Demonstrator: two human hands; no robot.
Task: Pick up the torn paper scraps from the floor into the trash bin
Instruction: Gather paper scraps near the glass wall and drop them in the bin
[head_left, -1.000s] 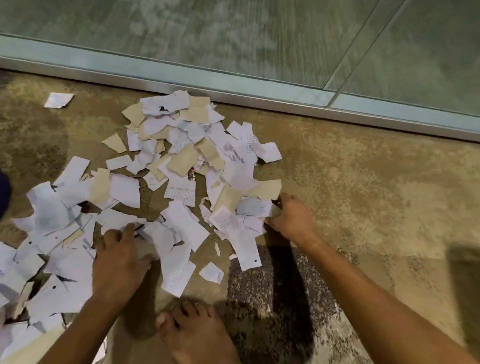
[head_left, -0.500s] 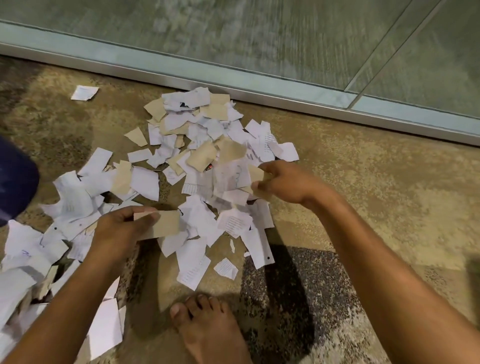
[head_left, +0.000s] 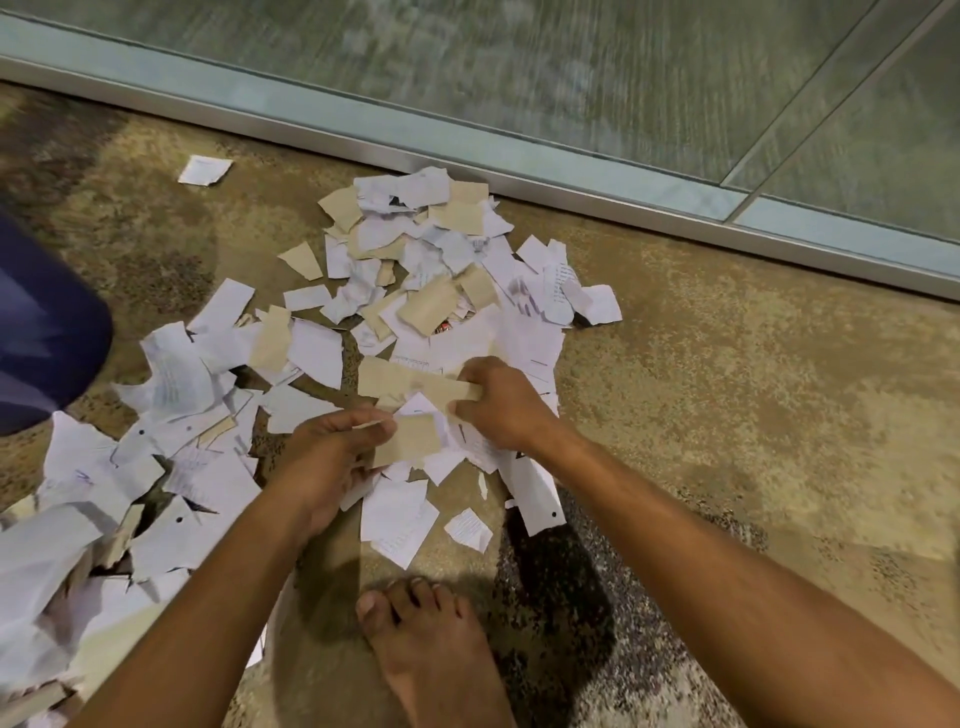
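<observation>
Tan scrap (head_left: 410, 440) pinched in left hand (head_left: 324, 457), another (head_left: 415, 384) in right hand (head_left: 498, 402); dozens of paper scraps (head_left: 405, 270) beyond, uncountable; bin unseen.

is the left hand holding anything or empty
Holding. The left hand has its fingers curled round a tan paper scrap, pinching it just above the scattered paper scraps.
</observation>
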